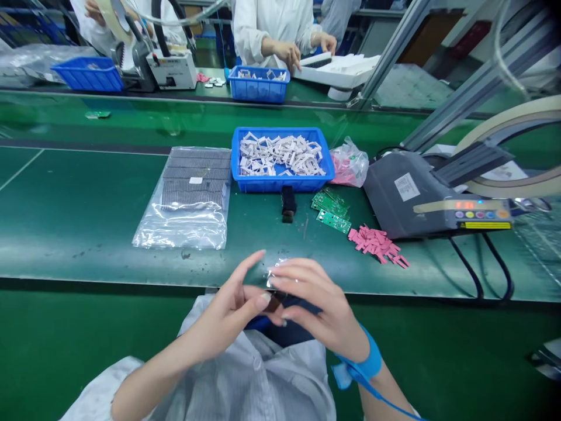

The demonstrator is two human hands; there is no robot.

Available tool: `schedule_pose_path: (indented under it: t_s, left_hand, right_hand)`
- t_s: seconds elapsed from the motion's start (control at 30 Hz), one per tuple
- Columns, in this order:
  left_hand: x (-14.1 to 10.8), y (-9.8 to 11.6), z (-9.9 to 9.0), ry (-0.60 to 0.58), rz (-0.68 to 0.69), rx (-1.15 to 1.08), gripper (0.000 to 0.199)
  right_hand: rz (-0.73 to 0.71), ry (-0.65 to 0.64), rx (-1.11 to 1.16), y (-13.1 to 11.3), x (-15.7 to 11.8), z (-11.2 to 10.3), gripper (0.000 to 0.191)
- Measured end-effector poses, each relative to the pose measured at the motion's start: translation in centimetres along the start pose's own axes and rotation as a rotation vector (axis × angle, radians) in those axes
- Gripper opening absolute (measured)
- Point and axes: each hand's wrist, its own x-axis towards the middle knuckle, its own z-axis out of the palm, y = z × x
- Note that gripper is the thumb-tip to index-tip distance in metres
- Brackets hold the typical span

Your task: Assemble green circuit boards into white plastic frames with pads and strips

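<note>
Near the table's front edge, my two hands meet around a small, dark, glossy piece (276, 300), mostly hidden by the fingers, so its kind does not show. My left hand (239, 307) pinches it low down with the thumb, its index finger raised away. Over its far side curve the fingers of my right hand (319, 298), with the thumb below. A shiny edge glints at those fingertips. Beyond the hands lies a short black strip-like part (288, 204), in front of a blue bin (280, 185) filled with small white plastic frames (284, 153).
Left lies a clear bag (184, 228) of grey parts. Right are green circuit boards (333, 219), pink pieces (377, 244), a plastic bag (349, 162) and a tape dispenser (407, 199). A blue wrist strap's cord (385, 400) trails from my right wrist. Across sits a co-worker (272, 26).
</note>
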Motion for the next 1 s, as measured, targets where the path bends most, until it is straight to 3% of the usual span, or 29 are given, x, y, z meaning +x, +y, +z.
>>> schedule_pose_path:
  t_s: [0.1,0.2,0.27,0.33,0.43,0.47,0.5,0.63,0.77,0.9,1.0]
  left_hand:
    - [0.1,0.2,-0.6,-0.135,-0.232,-0.102,0.081]
    - [0.5,-0.5,-1.3,-0.127,-0.303,-0.081,0.080]
    - [1.3,-0.4,-1.9,-0.072,-0.201,0.023,0.077]
    - [2.5,0.9,-2.6,0.003,-0.005,0.277,0.064]
    - [5.7,5.0,-3.6,0.193,0.287,0.952,0.042]
    - [7.1,6.6,-3.8,0.294,0.352,1.196,0.039]
    - [8.6,8.2,-4.1,0.371,0.377,1.302,0.038]
    - [15.7,11.9,-4.7,0.535,0.292,1.500,0.042]
    - [21.0,12.1,-5.0,0.511,0.087,1.585,0.035]
    - [22.5,11.4,-5.3,0.463,0.082,1.597,0.025]
    - [22.1,11.1,-5.6,0.433,0.213,1.587,0.022]
  right_hand:
    - [-0.004,-0.074,0.120,-0.1,0.7,0.1,0.026]
    - [0.021,-0.050,0.168,0.6,0.5,0.1,0.027]
    - [0.070,0.040,0.137,1.8,-0.3,-0.1,0.028]
    - [0.166,0.192,0.056,3.5,-1.3,-0.3,0.027]
    - [0.282,0.385,-0.073,6.0,-2.9,-0.5,0.018]
    - [0.295,0.418,-0.095,6.6,-3.3,-0.5,0.015]
    - [0.300,0.438,-0.107,7.0,-3.5,-0.5,0.014]
    - [0.311,0.456,-0.129,7.6,-3.9,-0.2,0.013]
    - [0.329,0.457,-0.127,7.7,-3.9,-0.3,0.012]
    - [0.352,0.461,-0.107,7.8,-3.9,-0.4,0.012]
    - [0.364,0.465,-0.084,7.9,-3.8,-0.4,0.013]
